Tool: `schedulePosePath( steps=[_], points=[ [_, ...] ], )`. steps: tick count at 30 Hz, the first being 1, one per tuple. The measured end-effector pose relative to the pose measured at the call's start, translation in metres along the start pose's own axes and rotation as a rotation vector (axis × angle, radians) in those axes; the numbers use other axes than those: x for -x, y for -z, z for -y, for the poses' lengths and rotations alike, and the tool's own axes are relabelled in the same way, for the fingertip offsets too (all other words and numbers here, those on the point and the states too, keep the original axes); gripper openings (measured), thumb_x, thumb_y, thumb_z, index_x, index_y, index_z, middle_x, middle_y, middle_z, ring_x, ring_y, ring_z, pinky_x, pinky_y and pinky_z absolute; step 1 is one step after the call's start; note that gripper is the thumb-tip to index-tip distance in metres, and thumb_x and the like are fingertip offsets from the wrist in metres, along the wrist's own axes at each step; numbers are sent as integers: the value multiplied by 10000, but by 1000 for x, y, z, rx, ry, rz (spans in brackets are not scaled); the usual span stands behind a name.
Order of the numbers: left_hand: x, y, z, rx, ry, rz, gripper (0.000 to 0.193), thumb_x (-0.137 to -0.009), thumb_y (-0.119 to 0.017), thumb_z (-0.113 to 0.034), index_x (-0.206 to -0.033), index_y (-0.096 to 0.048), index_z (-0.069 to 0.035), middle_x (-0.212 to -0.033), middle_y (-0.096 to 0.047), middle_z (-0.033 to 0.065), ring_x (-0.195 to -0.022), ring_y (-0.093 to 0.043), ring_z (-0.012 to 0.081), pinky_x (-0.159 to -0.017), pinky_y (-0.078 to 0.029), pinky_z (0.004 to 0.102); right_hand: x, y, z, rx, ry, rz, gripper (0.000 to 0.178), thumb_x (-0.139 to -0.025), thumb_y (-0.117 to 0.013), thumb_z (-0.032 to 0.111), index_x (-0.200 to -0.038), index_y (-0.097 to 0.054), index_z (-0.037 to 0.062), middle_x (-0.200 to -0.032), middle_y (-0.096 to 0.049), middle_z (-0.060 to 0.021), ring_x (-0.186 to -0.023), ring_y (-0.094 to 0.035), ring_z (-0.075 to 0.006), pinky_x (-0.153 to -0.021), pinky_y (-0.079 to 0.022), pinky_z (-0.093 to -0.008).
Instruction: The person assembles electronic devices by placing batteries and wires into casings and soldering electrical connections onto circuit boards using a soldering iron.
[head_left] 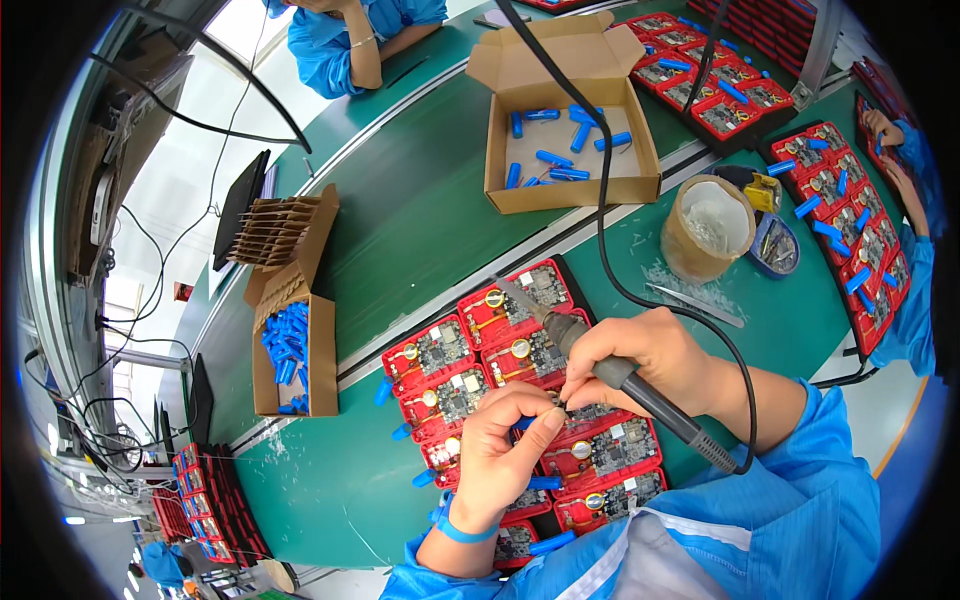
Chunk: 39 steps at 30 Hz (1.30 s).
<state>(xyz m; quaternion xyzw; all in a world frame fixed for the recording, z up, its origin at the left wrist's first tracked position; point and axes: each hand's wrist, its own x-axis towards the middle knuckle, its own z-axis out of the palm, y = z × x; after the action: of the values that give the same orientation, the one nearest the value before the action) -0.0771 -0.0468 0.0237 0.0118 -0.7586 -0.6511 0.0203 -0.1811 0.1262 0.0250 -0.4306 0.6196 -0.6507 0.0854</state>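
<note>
My right hand is closed round a soldering iron; its tip points up and to the left, away from me. The thumb and fingertips of that hand also meet close to my left fingers. With finger and thumb pinched, my left hand holds something small and dark, mostly hidden. A bit of blue shows beside those fingertips. Both hands are over a tray of red casings with circuit boards and round gold-coloured parts in them. Several blue cylindrical batteries stick out along the tray's left side.
Batteries lie in an open cardboard box and a smaller box. A tub, tweezers and a blue dish stand right. More trays are beyond. The iron's cable hangs across. Other people sit nearby.
</note>
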Motion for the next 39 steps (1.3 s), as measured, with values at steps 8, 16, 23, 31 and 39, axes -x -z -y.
schedulePosePath(
  steps=[8, 16, 23, 31, 39],
  points=[
    [1, 12, 3, 105, 52, -226, 19, -798, -612, 9, -781, -603, 15, -792, -562, 47, -720, -484, 113, -655, -376, 239, 15, 19, 1, 330, 154, -177, 185, -711, -692, -11, -844, -601, 77, -756, -637, -60, -651, -636, -232, -562, -493, -295],
    [16, 22, 7, -548, 20, 2, 77, -772, -673, -83, -751, -606, -51, -776, -592, 26, -743, -536, 129, -729, -362, 280, 42, 54, -1, 647, 71, 90, 182, -699, -737, 112, -833, -618, 79, -592, -545, -72, -520, -540, -260, -456, -397, -338],
    [24, 5, 1, -728, 14, -17, 67, -732, -681, -79, -740, -615, -87, -786, -607, 16, -926, -550, 224, -880, -294, 364, 38, 39, -3, 466, 155, -122, 377, -723, -745, 264, -1004, -628, 40, -560, -517, -49, -459, -517, -181, -415, -361, -301],
    [30, -7, 10, -811, 53, -163, 70, -721, -682, -96, -720, -612, -87, -825, -537, 23, -1001, -487, 260, -910, -274, 394, 44, 20, -20, 310, 251, -108, 398, -725, -775, 293, -959, -604, 21, -645, -610, -72, -451, -519, -158, -402, -368, -271],
    [26, -7, 12, -844, 129, -129, 68, -706, -684, -94, -718, -617, -93, -846, -477, 22, -928, -428, 227, -845, -270, 385, 56, 9, -26, 232, 217, -95, 262, -700, -716, 124, -911, -588, 34, -584, -576, -29, -412, -506, -144, -388, -339, -263]
  ],
)
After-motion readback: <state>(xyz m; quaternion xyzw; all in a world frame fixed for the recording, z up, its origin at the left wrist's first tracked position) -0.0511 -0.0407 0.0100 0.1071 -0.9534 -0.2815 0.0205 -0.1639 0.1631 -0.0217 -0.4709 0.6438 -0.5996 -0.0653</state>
